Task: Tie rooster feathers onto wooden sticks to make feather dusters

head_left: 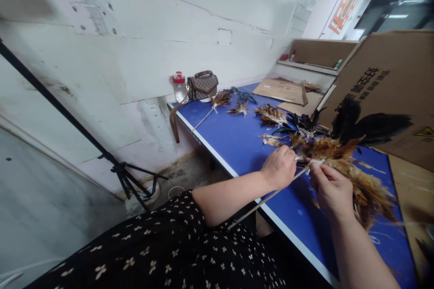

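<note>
Seemingly held steady at the joint

I see the flat blue table (217, 131) beneath the bushy brown feather bundle (364, 176), whose thin pale rod (271, 196) slants past the edge lapward, probably for clearance. My right hand (334, 189), forearm reaching up from below, pinches the white wrapped binding (317, 161), likely steadying it. My left hand (280, 167) curls beside it, knuckles up; I can't tell what it grips.

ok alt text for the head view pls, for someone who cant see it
Left hand and right hand work close together where a thin stick meets brown feathers, over a blue table with more feather bunches; a handbag and red-lidded jar stand by the wall.
</note>
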Demonstrator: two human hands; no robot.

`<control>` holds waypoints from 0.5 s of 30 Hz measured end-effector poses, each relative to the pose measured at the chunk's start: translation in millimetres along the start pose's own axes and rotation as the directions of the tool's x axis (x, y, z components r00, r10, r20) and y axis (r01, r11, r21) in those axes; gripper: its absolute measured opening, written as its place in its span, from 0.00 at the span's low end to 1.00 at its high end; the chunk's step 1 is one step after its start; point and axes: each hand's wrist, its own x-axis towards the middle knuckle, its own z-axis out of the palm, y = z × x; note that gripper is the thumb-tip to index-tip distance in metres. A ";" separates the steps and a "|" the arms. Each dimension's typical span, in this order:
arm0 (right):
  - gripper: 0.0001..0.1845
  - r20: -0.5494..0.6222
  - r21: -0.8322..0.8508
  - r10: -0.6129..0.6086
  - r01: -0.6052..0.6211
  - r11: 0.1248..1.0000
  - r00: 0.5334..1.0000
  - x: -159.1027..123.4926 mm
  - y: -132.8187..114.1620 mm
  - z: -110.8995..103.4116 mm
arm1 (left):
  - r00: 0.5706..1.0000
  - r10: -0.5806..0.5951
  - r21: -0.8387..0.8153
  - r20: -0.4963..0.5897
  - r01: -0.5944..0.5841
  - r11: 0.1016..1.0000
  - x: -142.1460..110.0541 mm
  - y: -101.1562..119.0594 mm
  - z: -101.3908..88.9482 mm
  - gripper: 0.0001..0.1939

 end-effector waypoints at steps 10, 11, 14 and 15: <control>0.37 -0.024 0.080 0.086 -0.083 0.993 0.996 -1.5 -9.8 5.4 | 0.798 -0.477 -0.697 0.369 0.577 0.426 -2.4 16.6 3.6 0.10; 0.37 -0.023 0.081 0.087 -0.084 0.993 0.996 -1.8 -10.3 5.9 | 0.773 -0.487 -0.727 0.408 0.597 0.340 -2.2 18.9 3.6 0.11; 0.36 -0.021 0.079 0.088 -0.086 0.993 0.996 -2.6 -11.5 7.0 | 0.729 -0.502 -0.781 0.465 0.605 0.156 -1.5 24.1 2.7 0.14; 0.36 -0.022 0.078 0.091 -0.089 0.993 0.996 -2.8 -11.7 7.3 | 0.718 -0.507 -0.793 0.477 0.600 0.103 -1.2 25.1 2.3 0.15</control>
